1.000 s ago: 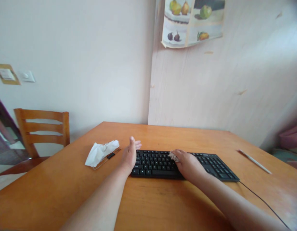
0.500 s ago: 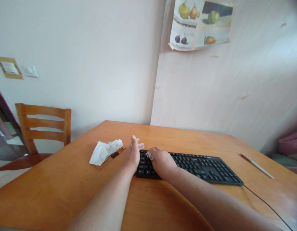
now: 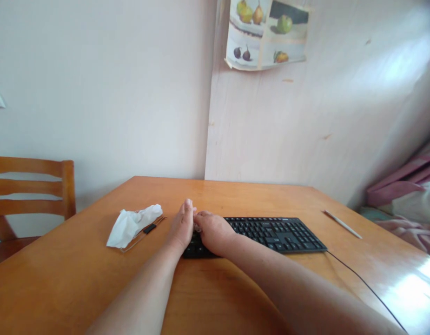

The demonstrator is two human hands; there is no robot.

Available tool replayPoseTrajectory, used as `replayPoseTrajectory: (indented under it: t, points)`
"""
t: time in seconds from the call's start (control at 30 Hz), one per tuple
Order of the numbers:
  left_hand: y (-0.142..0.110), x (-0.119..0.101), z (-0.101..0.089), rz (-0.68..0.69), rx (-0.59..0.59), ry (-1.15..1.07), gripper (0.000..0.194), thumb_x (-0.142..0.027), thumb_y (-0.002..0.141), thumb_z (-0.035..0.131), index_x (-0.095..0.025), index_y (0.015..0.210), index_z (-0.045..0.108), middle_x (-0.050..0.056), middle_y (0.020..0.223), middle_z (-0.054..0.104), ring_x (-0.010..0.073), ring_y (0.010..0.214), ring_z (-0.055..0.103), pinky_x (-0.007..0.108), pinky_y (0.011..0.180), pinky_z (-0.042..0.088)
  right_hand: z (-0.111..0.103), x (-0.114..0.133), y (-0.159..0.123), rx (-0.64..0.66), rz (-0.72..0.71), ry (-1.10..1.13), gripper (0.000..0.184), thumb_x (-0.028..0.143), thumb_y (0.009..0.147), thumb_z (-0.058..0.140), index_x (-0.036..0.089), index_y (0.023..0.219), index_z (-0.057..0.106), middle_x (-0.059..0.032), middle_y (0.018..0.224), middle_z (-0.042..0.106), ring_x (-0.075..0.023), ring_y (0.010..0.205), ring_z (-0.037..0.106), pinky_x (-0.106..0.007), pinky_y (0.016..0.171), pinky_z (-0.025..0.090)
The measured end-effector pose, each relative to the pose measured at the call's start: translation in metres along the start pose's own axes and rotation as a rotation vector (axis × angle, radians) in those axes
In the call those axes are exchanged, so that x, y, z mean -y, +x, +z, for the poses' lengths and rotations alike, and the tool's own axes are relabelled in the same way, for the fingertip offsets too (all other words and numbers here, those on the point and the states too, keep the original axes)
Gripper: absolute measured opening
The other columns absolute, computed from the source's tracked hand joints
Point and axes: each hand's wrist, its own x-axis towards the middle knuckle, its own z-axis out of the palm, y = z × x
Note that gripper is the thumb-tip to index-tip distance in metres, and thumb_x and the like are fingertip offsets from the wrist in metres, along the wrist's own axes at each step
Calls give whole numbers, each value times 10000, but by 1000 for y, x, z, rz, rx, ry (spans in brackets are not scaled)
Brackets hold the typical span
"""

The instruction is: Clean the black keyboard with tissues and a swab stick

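Note:
A black keyboard lies flat on the wooden table, with my hands at its left end. My left hand stands on edge at the keyboard's left side, thumb up and fingers stretched out. My right hand rests over the leftmost keys, its fingers curled round a crumpled white tissue, of which only a scrap shows. The fingertips of the right hand meet the left palm or come very close to it. Both hands hide the keys at that end.
Left of my hands lie a white tissue and a thin brown item with a black block. A pale pen-like stick lies at the right. The keyboard cable runs to the front right. A wooden chair stands at the left.
My right hand has slid left over the keys with the crumpled tissue, up to my left hand. The left hand stays upright at the keyboard's end. The view has turned slightly right.

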Motion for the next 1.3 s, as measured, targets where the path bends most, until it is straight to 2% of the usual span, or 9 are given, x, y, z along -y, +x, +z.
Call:
replayPoseTrajectory:
  t: [0.13, 0.7, 1.03, 1.3]
  points:
    - [2, 3, 0, 28, 28, 35, 853, -748, 907, 183, -131, 1358, 563, 183, 1208, 706, 294, 1156, 652, 445, 1033, 442, -8, -16, -14, 18, 32, -26, 402, 62, 838, 467, 184, 1173, 652, -111, 1182, 666, -224, 1047, 646, -308, 893, 471]
    - [3, -5, -6, 33, 36, 179, 927, -774, 878, 123, -98, 1280, 613, 169, 1106, 737, 302, 1150, 638, 458, 1111, 353, -37, -97, -92, -45, 252, 5, 464, 28, 814, 468, 199, 1200, 661, -87, 1211, 673, -202, 1094, 631, -272, 941, 437]
    - [12, 7, -10, 24, 65, 153, 913, -797, 864, 134, -132, 1255, 621, 156, 1118, 741, 309, 1166, 637, 480, 1126, 341, -48, -157, -139, -108, 422, -40, 417, 45, 822, 488, 190, 1160, 684, -104, 1206, 672, -215, 1104, 627, -287, 941, 433]
    - [14, 11, -12, 22, 76, 137, 917, -795, 869, 135, -123, 1281, 605, 156, 1134, 734, 300, 1183, 627, 471, 1134, 337, -53, -196, -160, -91, 586, -59, 395, 80, 864, 470, 176, 1194, 665, -117, 1169, 670, -212, 1093, 616, -270, 895, 421]
